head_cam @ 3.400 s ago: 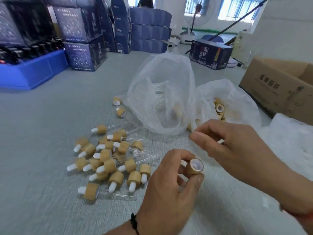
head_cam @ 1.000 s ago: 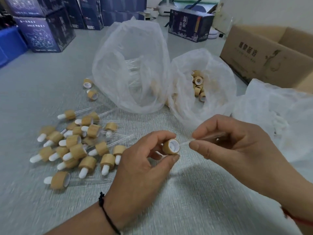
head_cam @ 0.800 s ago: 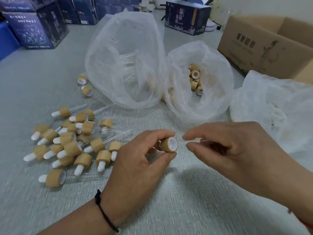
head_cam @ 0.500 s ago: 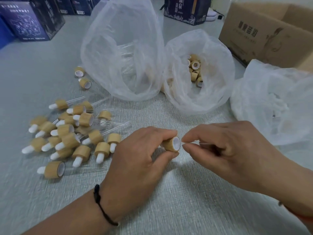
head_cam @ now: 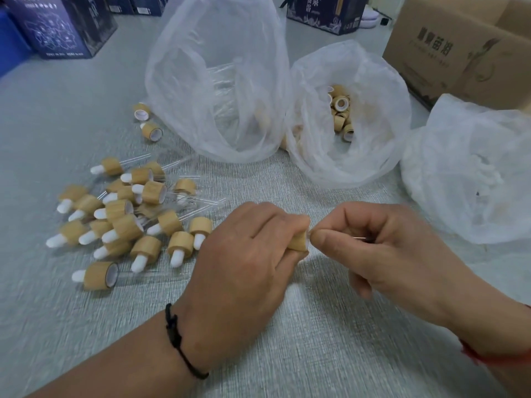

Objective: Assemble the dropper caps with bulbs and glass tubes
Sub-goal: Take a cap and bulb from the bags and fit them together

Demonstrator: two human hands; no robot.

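Landmark: the wooden dropper cap [head_cam: 298, 239], held just above the bench [head_cam: 316, 354], near its front middle.

Left hand [head_cam: 244, 254] is wrapped round the cap, fingers curled over its top and thumb beneath; only the cap's right end shows, open mouth turned rightward. Right hand [head_cam: 382, 248] sits immediately right of the cap, thumb and forefinger pinched together on the glass tube [head_cam: 360, 239], fingertips touching or nearly touching the cap's mouth.

Key relation: the tube's long axis runs left–right, in line with the cap's bore. Judgement: the coming move is a straight leftward push along that axis, right hand driving, left hand bracing.

Hidden or unclear:
- Tube almost wholly covered by the right fingers; only a thin glint shows behind the pinch. How far it is seated cannot be told.
- Bulb, if fitted, is inside the left palm; not visible.

Left of the cap: pile of finished droppers [head_cam: 123, 219], white bulbs out. Behind the cap: bag of tubes [head_cam: 218, 81]; behind and right, bag of caps [head_cam: 344, 116].
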